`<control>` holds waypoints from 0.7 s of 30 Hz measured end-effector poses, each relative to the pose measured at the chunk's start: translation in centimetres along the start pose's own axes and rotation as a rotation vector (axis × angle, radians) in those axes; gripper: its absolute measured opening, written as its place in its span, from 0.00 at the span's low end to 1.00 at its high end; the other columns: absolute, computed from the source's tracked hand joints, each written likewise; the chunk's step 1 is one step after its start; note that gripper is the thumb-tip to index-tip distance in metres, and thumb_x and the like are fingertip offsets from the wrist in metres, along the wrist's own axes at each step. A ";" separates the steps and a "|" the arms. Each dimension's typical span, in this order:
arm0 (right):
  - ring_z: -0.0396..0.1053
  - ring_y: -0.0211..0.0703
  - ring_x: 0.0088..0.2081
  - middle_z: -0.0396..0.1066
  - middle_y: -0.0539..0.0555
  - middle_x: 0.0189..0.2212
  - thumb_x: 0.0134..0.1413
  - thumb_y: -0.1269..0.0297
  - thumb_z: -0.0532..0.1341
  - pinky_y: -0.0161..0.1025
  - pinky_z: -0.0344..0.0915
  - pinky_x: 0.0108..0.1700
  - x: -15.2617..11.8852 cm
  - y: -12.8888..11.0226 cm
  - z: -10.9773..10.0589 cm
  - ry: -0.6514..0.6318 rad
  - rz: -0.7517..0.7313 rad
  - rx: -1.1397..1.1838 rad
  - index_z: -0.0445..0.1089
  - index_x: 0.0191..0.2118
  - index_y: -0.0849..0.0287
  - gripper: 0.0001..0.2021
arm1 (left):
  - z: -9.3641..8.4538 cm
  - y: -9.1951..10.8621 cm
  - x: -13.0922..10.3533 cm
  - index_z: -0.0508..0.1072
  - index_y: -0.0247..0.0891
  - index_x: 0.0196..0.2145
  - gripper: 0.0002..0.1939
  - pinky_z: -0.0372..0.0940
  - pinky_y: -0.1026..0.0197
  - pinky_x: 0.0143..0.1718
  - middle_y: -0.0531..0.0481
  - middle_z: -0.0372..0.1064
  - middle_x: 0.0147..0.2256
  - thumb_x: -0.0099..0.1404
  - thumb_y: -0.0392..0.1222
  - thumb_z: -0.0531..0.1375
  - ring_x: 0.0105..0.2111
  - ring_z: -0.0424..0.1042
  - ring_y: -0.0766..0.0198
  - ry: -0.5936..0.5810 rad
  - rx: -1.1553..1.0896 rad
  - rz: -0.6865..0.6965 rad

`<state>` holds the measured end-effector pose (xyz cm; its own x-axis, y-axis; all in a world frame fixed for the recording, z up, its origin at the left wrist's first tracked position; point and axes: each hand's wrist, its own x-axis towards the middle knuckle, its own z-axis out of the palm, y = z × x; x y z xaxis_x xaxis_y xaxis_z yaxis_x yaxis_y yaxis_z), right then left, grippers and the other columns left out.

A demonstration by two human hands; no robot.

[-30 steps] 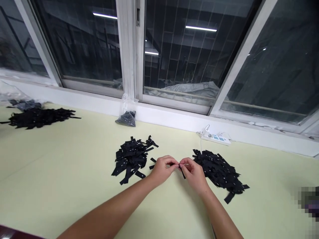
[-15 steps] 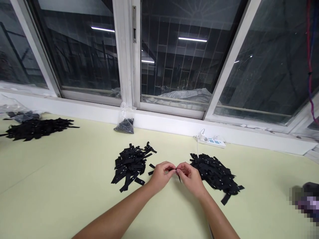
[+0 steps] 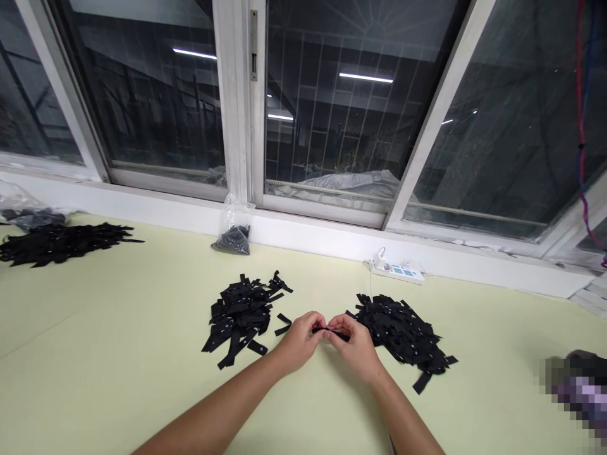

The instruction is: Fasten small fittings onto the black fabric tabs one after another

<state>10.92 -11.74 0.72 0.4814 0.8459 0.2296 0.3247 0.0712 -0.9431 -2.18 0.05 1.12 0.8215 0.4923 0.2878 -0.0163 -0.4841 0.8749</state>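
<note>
My left hand (image 3: 302, 341) and right hand (image 3: 353, 344) together pinch a black fabric strip (image 3: 337, 334) above the pale yellow-green tabletop (image 3: 156, 328).

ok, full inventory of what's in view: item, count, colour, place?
held strip: one, black, in both hands' fingertips
strip piles: three, black, far left, left of the hands, right of them
loose strips: two, black, beside the left hand
bags: two, clear with dark contents, by the sill and far left
power strip: one, white, against the wall
table: one, pale yellow-green, below everything
window frames: several, white, behind
cables: red and blue, upper right, count unclear
pixelated item: dark and purple, right edge
left hand, right hand: centre
</note>
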 end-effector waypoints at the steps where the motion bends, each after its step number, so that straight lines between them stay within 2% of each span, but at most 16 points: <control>1: 0.76 0.50 0.41 0.77 0.58 0.37 0.52 0.54 0.68 0.45 0.71 0.47 0.0 -0.1 0.0 0.003 0.013 0.007 0.72 0.37 0.59 0.14 | 0.0 0.1 0.0 0.69 0.37 0.35 0.02 0.61 0.62 0.39 0.50 0.69 0.34 0.64 0.36 0.57 0.36 0.67 0.63 -0.008 0.000 -0.002; 7: 0.76 0.52 0.42 0.77 0.58 0.37 0.51 0.53 0.69 0.47 0.70 0.48 -0.2 0.2 0.2 0.052 0.098 0.082 0.72 0.37 0.58 0.15 | 0.7 -0.3 0.2 0.68 0.38 0.35 0.02 0.62 0.61 0.39 0.50 0.69 0.35 0.64 0.35 0.55 0.37 0.68 0.62 0.006 0.026 -0.048; 15: 0.75 0.48 0.42 0.76 0.58 0.40 0.52 0.50 0.70 0.42 0.72 0.46 -2.0 0.6 1.3 0.068 0.253 0.253 0.73 0.41 0.58 0.18 | 0.5 -0.1 -1.2 0.68 0.38 0.36 0.04 0.63 0.60 0.41 0.49 0.70 0.36 0.64 0.33 0.55 0.38 0.69 0.62 0.004 0.062 -0.091; 21: 0.75 0.50 0.41 0.76 0.59 0.39 0.48 0.46 0.71 0.43 0.72 0.46 -1.0 0.6 0.8 0.053 0.231 0.176 0.73 0.39 0.58 0.22 | 0.7 -0.5 -0.7 0.70 0.38 0.35 0.02 0.64 0.61 0.39 0.49 0.72 0.36 0.64 0.36 0.57 0.37 0.70 0.62 0.032 0.047 -0.055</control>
<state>10.00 -12.13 -0.23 0.5698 0.8217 0.0114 0.0576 -0.0260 -0.9980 -2.35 -0.51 0.24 0.8015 0.5420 0.2527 0.0556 -0.4883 0.8709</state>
